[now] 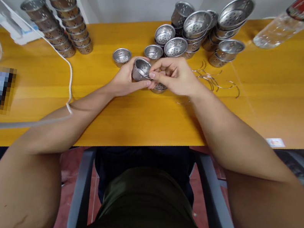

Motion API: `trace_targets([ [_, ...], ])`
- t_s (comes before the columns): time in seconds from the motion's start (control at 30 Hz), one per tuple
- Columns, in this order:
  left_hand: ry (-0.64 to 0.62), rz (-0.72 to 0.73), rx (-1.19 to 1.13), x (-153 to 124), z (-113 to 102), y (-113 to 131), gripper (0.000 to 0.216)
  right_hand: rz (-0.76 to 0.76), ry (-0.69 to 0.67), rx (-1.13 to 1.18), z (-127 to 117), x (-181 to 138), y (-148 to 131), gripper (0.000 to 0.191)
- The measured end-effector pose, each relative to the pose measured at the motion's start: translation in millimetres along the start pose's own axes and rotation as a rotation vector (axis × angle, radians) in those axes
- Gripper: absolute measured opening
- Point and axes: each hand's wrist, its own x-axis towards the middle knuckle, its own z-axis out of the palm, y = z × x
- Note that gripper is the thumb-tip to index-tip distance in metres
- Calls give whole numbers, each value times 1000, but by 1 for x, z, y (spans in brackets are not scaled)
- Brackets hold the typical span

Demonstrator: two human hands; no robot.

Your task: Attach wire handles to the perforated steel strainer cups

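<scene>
Dark-green cloth shirt (147,210): nearer than one round silver metal cup (139,72).
Left hand (125,80): grip clamped around cup.
Right hand (177,75): grip together beside cup's rim (anything pinched unclear).

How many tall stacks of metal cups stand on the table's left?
2: the left stack, nearer the white cable, and the right stack, close beside it. I see no third there, and none seems hidden.

The left hand (125,80) held a small metal cup (139,72), the right hand (178,77) was at its rim, and curved wires (212,79) lay nearby.
</scene>
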Motion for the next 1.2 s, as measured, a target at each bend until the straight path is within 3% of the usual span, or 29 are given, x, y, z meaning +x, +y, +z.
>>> trace_targets([
  [0.27,18,-9,-15,1,3,11,110,17,15,37,-5,1,3,69],
  [0.8,1,51,-69,0,5,3,105,18,-43,89,-10,-1,4,77],
  [1.2,-16,75,13,-2,3,2,110,23,-27,5,-8,-5,0,65],
])
